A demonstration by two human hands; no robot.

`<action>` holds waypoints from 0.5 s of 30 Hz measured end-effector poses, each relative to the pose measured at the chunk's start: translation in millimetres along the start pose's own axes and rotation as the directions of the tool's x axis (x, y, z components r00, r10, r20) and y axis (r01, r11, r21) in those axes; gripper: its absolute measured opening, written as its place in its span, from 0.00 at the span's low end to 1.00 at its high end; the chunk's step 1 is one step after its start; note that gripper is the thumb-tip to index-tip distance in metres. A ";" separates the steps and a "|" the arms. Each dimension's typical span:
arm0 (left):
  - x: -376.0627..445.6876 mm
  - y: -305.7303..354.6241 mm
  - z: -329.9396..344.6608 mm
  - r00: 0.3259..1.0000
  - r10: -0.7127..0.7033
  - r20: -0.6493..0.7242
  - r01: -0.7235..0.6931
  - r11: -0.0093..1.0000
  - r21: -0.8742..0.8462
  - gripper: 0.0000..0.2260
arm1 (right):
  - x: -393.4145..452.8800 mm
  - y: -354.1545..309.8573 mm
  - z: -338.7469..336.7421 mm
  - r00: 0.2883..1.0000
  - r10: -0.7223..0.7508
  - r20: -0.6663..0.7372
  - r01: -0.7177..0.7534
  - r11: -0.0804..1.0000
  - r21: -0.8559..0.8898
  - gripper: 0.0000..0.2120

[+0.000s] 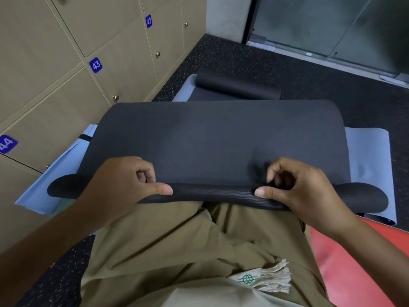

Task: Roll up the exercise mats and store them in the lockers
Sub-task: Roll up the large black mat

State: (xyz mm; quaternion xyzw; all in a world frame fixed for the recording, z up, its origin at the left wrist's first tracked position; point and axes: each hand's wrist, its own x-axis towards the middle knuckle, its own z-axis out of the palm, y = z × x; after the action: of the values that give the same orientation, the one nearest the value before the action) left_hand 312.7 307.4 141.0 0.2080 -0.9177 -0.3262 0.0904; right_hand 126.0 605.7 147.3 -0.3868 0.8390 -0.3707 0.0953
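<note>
Both hands pinch the near end of the dark charcoal foam exercise mat (212, 140): left hand (124, 180) w/ thumb along the curled lip and fingers tucked over the top, right hand (303, 187) same grip, mirrored, thumb tip on the ribbed underside. Each grip is closed on the mat edge.

Head view: mat is draped over the person's lap and runs away toward the far floor, where its other end looks already curled into a loose dark roll (236, 87); can't tell if that's the same sheet or a second one. Under it lies a pale blue-grey mat (371, 165), flat, edges showing both sides. A red mat (354, 262) sits at the right, partly under the leg in tan trousers (188, 251).

Step, as I judge it: starting the roll at the near end, first turn only just formed. Next move likely needs both thumbs pushing fwd evenly so the core stays tight and square; uneven push could cone the roll.

Room: beige numbered lockers (66, 85) stand close on the left, doors shut, near the mat's left edge. Black speckled floor (309, 80) ahead and to the right looks open, as far as the glass door (332, 23).
</note>
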 end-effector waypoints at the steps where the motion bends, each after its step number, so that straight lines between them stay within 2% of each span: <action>1: 1.5 -1.1 0.1 0.999 0.024 -0.026 -0.025 1.000 -0.004 0.21 | 2.0 1.8 1.4 0.997 -0.071 -0.016 0.070 0.997 -0.026 0.16; 3: 4.1 -1.9 -1.1 0.995 0.095 -0.033 -0.096 0.994 -0.058 0.19 | 1.8 9.1 5.4 0.983 -0.177 -0.054 0.177 0.984 -0.008 0.16; 5: 5.8 -3.9 -1.6 0.986 0.168 -0.001 -0.167 0.979 -0.117 0.17 | 1.2 15.0 6.4 0.972 -0.210 -0.105 0.214 0.977 0.024 0.15; 6: 5.7 -4.4 -0.7 0.980 0.198 0.008 -0.195 0.974 -0.117 0.16 | 1.5 16.4 6.4 0.962 -0.243 -0.128 0.242 0.970 -0.017 0.14; 9: 3.8 -8.0 3.5 0.955 0.296 -0.024 -0.294 0.953 0.070 0.16 | 1.7 20.2 9.7 0.893 -0.429 -0.133 0.387 0.885 -0.260 0.11; 11: 0.4 -12.3 6.6 0.906 0.418 -0.064 -0.396 0.892 0.217 0.18 | -3.0 22.0 13.9 0.840 -0.532 -0.106 0.453 0.795 -0.404 0.11; 13: -3.8 -16.5 7.8 0.860 0.506 -0.057 -0.473 0.836 0.277 0.18 | -9.2 22.3 12.6 0.807 -0.584 -0.088 0.469 0.724 -0.505 0.12; 15: -6.3 -18.6 4.4 0.859 0.512 -0.025 -0.483 0.824 0.295 0.21 | -14.0 21.1 8.7 0.796 -0.603 -0.053 0.470 0.671 -0.573 0.15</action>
State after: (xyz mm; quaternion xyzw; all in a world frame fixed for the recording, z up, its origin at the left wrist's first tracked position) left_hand 323.0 299.6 125.6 -0.0116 -0.9707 -0.1475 0.1893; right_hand 127.2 620.0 124.7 -0.5808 0.7601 -0.1779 -0.2309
